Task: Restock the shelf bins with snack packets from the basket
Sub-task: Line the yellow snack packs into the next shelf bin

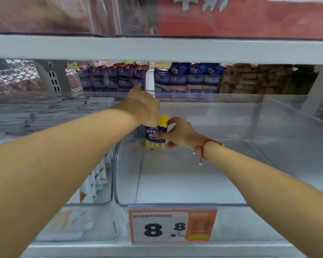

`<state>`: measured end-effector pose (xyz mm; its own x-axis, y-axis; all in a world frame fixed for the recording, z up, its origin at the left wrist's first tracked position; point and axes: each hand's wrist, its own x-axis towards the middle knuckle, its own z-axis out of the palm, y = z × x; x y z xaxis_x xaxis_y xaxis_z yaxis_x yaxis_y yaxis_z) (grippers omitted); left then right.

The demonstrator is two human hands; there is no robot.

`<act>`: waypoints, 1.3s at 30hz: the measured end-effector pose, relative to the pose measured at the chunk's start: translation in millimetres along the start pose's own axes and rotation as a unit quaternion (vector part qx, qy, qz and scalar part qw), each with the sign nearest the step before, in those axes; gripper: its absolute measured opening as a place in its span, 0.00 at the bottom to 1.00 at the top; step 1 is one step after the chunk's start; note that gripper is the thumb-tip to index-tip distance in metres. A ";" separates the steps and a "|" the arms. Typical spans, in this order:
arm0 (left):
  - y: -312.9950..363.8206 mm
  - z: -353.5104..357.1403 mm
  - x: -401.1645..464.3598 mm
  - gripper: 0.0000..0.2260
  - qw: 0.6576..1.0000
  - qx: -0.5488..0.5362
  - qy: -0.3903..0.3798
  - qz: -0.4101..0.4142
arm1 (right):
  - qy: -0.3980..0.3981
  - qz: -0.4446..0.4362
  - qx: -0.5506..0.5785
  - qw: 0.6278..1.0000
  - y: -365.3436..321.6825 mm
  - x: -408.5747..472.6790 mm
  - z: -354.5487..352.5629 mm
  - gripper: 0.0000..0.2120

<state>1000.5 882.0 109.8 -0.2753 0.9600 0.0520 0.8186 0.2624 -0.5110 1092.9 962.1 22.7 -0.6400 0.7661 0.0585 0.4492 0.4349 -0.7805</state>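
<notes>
Head view, close, facing forward-down into shelf bin (194,183)

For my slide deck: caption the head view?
Both hands stand a snack packet in a clear bin.

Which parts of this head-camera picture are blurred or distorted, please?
Head view: the upper shelf bows from wide-angle distortion and the goods above it are smeared; the price tag shows sharp digits but unreadable small print; the snack packet between both hands is fairly clear.

Both arms reach forward (hands close together), left hand (145,108) and right hand (181,132) fingers curled.
</notes>
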 end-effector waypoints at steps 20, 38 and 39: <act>-2.4 2.7 4.9 0.05 0.991 -0.127 0.041 0.018 | -0.151 -0.027 -0.162 0.975 -17.8 -14.0 -22.8 0.07; 7.2 -25.6 -35.4 0.11 0.992 -0.054 -0.108 0.031 | -0.353 0.071 -0.285 0.888 -92.1 -133.3 -69.4 0.64; 9.0 -30.9 -44.4 0.11 0.991 -0.063 -0.111 0.039 | -0.319 0.072 -0.301 0.896 -83.0 -130.6 -66.6 0.47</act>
<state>1035.6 844.8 129.4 -0.3025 0.9358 -0.1811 0.8939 0.2125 -0.3947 1180.8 857.4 121.4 -0.6888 0.4910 -0.5333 0.6869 0.6773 -0.2636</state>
